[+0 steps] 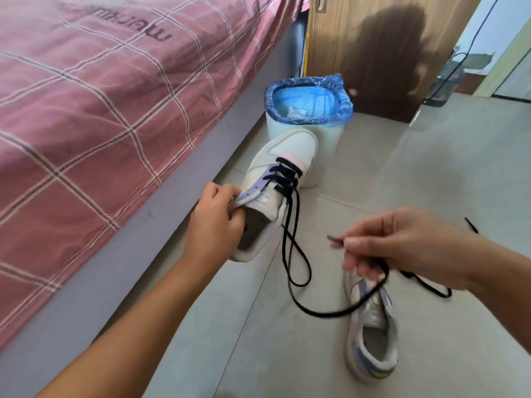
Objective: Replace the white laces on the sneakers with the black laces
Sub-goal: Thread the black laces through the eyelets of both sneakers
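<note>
We sat beside a bed (94, 104) covered in a pink checked sheet, which filled the left of the view above the pale tiled floor (431, 173). A wooden door (373, 47) stood behind, and in front of it a small white bin (330, 136) lined with a blue bag.

Our left hand (214, 222) held the first sneaker (275, 191) up off the floor, toe pointing away toward the bin. Its fingers were curled tight around the near edge of the collar by the lilac eyelet strip, thumb down inside the opening. The black lace (293, 242) already crossed the lower eyelets of that shoe, and its two free runs hung down from the tongue in long loops.

Our right hand (402, 242) hovered to the right, above the second sneaker (370, 331), which lay on the tiles with its opening toward us and no lace that we could see. The thumb and forefinger were closed in a pinch on the lace just behind its tip (334, 238), which poked out to the left; the other fingers were curled loosely, and the lace ran under them and swung down in a loop across the second sneaker. Another black lace (431, 285) lay on the floor behind that wrist.
</note>
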Action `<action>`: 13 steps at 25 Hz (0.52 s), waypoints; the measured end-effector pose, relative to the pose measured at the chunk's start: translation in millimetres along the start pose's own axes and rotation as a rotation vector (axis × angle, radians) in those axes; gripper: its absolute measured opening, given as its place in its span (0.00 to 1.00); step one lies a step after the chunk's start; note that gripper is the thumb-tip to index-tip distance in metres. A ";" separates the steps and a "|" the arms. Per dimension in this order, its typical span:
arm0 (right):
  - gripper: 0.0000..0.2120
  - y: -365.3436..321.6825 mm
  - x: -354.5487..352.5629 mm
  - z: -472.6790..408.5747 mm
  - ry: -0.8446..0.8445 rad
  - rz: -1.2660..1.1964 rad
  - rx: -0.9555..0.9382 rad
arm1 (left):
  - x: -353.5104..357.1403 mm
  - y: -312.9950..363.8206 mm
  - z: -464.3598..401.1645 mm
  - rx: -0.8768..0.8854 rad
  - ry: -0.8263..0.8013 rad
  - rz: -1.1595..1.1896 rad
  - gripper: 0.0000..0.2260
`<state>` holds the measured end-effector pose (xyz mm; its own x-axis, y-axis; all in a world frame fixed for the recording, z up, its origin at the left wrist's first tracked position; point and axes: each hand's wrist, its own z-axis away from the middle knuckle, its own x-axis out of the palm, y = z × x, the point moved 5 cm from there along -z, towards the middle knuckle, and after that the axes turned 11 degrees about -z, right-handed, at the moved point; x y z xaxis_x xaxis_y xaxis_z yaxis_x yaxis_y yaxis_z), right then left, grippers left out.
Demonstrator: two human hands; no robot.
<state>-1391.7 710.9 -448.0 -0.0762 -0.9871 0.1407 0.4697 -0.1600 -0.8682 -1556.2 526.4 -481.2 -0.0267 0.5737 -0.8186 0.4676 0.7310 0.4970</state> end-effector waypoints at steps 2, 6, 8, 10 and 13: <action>0.07 -11.6 -8.5 -10.8 0.231 -0.096 -0.175 | -5.8 13.5 4.1 0.055 0.029 -0.002 0.08; 0.04 -21.6 1.4 -28.6 0.365 -0.007 -0.315 | -15.6 37.1 16.0 0.158 0.088 -0.035 0.09; 0.04 -24.4 2.8 -31.8 0.443 0.093 -0.332 | -17.4 45.0 21.0 0.190 0.100 -0.035 0.10; 0.05 -26.3 2.8 -31.6 0.494 0.166 -0.337 | -19.1 48.5 23.7 0.213 0.109 -0.030 0.10; 0.06 -31.8 2.4 -28.7 0.527 0.290 -0.347 | -20.3 46.7 24.5 0.211 0.121 -0.008 0.10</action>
<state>-1432.0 713.5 -433.6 -0.4484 -0.8443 -0.2933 0.2340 0.2058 -0.9502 -1512.2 539.9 -448.5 -0.1304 0.6177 -0.7755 0.6411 0.6492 0.4093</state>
